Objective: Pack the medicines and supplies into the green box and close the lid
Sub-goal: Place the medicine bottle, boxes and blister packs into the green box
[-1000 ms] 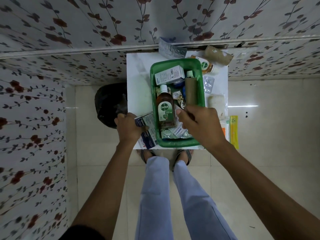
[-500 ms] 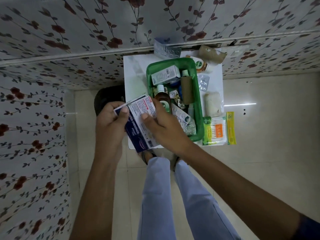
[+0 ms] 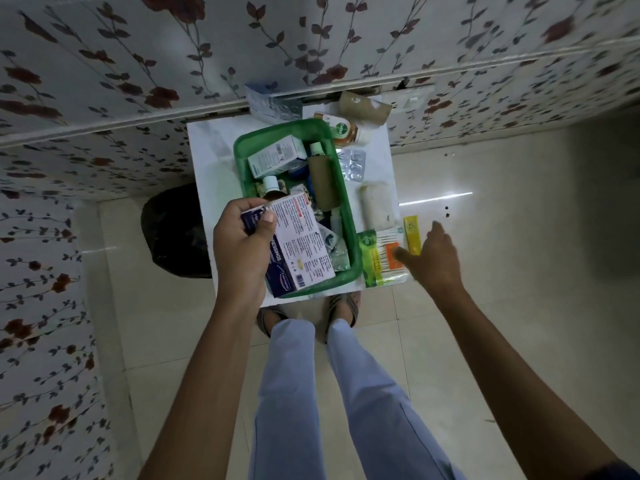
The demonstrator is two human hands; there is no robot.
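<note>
The green box (image 3: 350, 216) sits on a small white table (image 3: 211, 154), filled with cartons, a brown bottle, a brown roll and foil strips. My left hand (image 3: 242, 247) grips a white-and-blue dressings carton (image 3: 301, 251) and holds it over the near end of the box. My right hand (image 3: 433, 258) is open, fingers spread, over the cotton bud pack (image 3: 377, 258) and a yellow strip (image 3: 412, 233) at the table's right front corner. It holds nothing.
Outside the box on the table lie a white bandage roll (image 3: 375, 206), a blister pack (image 3: 352, 164), a Dettol bottle (image 3: 341, 128), a brown packet (image 3: 363, 107) and a blue-grey pack (image 3: 273, 105). A black bag (image 3: 173, 233) stands left of the table. Floral walls close in behind and left.
My right hand let go of the dressings carton and swung right to the cotton bud pack. My left hand carried the carton right, over the box.
</note>
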